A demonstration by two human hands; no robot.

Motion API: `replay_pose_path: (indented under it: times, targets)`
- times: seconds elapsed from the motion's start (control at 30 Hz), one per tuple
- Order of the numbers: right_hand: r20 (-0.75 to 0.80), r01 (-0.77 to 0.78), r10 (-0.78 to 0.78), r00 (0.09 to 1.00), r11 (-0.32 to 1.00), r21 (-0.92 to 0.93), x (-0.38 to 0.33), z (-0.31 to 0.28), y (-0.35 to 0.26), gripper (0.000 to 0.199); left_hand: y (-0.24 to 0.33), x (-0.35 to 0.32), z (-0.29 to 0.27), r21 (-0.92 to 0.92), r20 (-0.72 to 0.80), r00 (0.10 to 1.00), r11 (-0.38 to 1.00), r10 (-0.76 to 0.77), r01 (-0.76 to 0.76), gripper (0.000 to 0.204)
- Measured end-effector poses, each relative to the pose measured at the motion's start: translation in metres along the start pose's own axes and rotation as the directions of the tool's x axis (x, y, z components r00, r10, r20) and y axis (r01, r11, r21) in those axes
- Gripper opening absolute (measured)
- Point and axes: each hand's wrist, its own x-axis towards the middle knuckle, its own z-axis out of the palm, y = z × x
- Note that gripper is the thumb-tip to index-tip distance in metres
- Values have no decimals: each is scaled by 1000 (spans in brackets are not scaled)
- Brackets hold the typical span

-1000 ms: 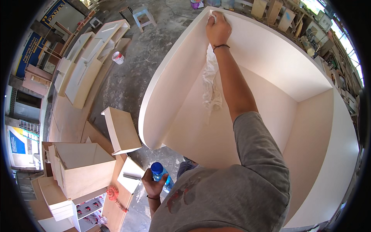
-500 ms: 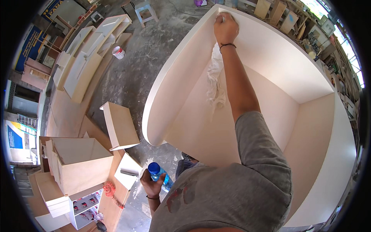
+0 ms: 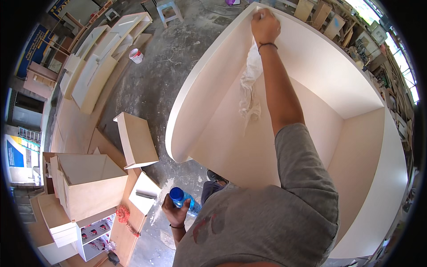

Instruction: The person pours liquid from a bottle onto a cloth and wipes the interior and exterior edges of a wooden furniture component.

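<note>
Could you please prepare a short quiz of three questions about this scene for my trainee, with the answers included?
1. What does the left hand hold: (a) a stool, (b) a blue bottle, (c) a tin?
2. True or false: the right hand is touching the bottle.
3. Complete: a crumpled white cloth shows below the ____ hand.

Key:
1. b
2. False; it is up at a corner of the large white cabinet.
3. right

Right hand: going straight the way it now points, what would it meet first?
Probably the far corner of the white cabinet; depth is unclear, and the right hand may already touch it.
</note>
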Motion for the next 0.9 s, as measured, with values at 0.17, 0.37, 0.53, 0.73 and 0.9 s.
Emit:
replay_pose_path:
  times: [0.17, 0.37, 0.53, 0.73, 0.9]
  targets:
    - [62, -46, 49, 997, 998, -52, 12, -6, -7, 13, 0, -3, 3, 19, -16, 1000, 999, 27, -26, 52]
    - [82, -17, 22, 996, 998, -68, -3, -1, 4, 14, 2, -6, 0, 6, -8, 1000, 1000, 19, -19, 52]
    - [26, 22, -20, 999, 996, -84, 21, -4, -2, 12, 4, -8, -2, 2, -23, 999, 1000, 24, -24, 51]
    - [227, -84, 100, 969, 993, -78, -16, -13, 3, 13, -3, -11, -1, -13, -17, 1000, 1000, 16, -16, 51]
    - [40, -19, 15, 999, 994, 110, -4, -19, -2, 9, 2, -15, -1, -12, -23, 1000, 1000, -13, 13, 53]
